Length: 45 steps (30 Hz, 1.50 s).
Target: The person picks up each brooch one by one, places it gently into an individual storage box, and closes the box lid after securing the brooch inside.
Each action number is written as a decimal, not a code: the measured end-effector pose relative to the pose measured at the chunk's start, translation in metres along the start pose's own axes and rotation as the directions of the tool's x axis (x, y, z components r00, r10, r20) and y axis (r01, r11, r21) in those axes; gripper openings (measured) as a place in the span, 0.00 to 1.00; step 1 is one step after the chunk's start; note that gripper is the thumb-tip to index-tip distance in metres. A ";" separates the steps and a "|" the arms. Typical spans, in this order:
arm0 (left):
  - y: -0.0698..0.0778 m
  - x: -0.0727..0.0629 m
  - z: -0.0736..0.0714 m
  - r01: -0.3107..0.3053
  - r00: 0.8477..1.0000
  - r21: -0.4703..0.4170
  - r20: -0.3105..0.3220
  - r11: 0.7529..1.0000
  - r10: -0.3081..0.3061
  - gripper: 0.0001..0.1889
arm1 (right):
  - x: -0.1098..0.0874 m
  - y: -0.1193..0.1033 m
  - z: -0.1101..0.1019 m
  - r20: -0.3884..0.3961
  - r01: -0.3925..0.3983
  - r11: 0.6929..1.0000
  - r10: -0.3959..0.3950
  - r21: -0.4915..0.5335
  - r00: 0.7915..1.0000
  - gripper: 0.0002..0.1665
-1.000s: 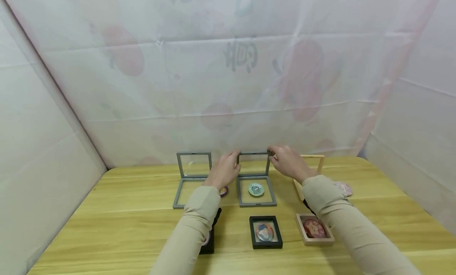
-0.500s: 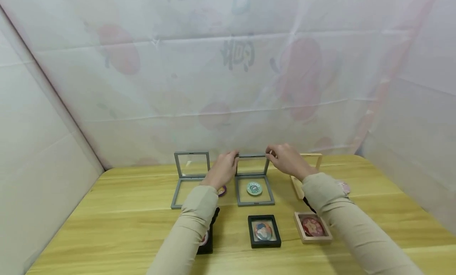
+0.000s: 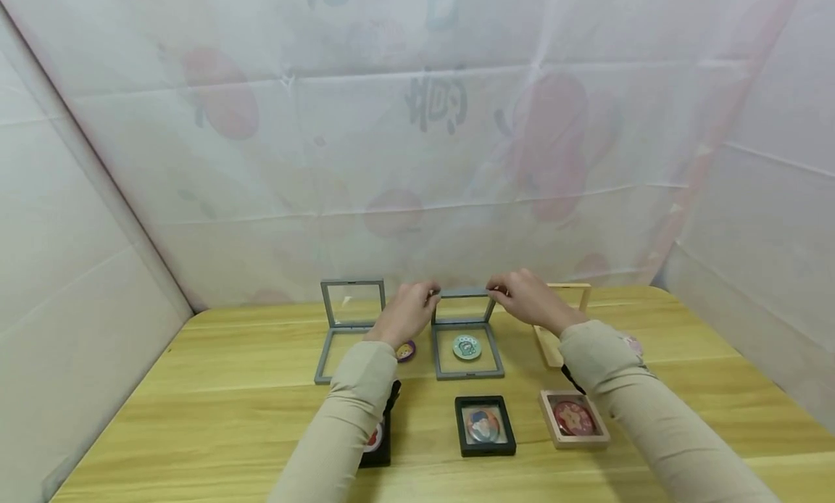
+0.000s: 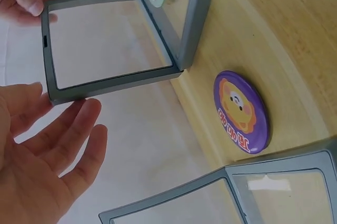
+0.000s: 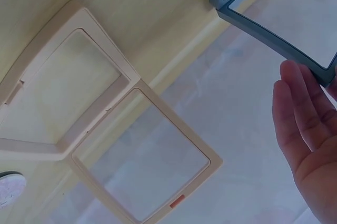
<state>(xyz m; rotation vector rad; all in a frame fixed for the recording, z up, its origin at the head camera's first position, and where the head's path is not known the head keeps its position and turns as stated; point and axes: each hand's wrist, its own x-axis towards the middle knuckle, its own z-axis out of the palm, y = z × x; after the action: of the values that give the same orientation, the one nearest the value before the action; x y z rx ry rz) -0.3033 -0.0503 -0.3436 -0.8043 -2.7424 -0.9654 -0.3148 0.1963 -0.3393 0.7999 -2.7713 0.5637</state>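
A grey hinged display frame (image 3: pixel 470 375) stands open at mid-table, a round mint-green badge (image 3: pixel 467 347) lying on the clear film of its base. My left hand (image 3: pixel 404 311) pinches the left top corner of its raised lid (image 4: pixel 116 83), with thumb and fingertips at the edge in the left wrist view. At the opposite corner, my right hand (image 3: pixel 527 296) holds the lid between thumb and fingers; the right wrist view shows its fingers (image 5: pixel 292 90) under that corner. The lid leans toward me over the base. A purple badge (image 4: pixel 240 112) lies beside the left forearm.
Another open grey frame (image 3: pixel 325 358) is to the left; an open cream frame (image 5: pixel 179 124) is to the right, beside a pink badge (image 3: pixel 633 343). Nearer me are a black frame (image 3: pixel 489 449) and a pink frame (image 3: pixel 580 442), both holding badges. A black box (image 3: pixel 377 456) is partly under the left sleeve.
The lid's top edge has come down slightly and tilted toward me, both hands moving with it. The badge and the other frames have stayed in place.
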 end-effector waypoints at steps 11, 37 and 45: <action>-0.004 -0.001 -0.005 0.005 0.998 -0.027 0.062 1.000 -0.004 0.12 | 0.000 -0.003 -0.003 0.089 0.073 0.997 -0.076 0.039 0.993 0.09; -0.006 -0.011 -0.009 -0.080 0.958 0.032 0.279 0.996 0.068 0.11 | -0.006 0.002 -0.001 0.214 0.169 0.980 -0.187 0.102 0.959 0.02; -0.007 -0.013 -0.007 -0.106 0.946 0.064 0.312 0.992 0.081 0.13 | -0.010 0.002 0.004 0.281 0.124 0.977 -0.169 0.172 0.945 0.04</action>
<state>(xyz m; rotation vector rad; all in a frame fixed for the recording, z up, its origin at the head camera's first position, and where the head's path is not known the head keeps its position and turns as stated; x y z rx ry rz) -0.2962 -0.0646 -0.3455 -1.1485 -2.9446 -0.7625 -0.3081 0.2007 -0.3460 1.2050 -2.9232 0.6839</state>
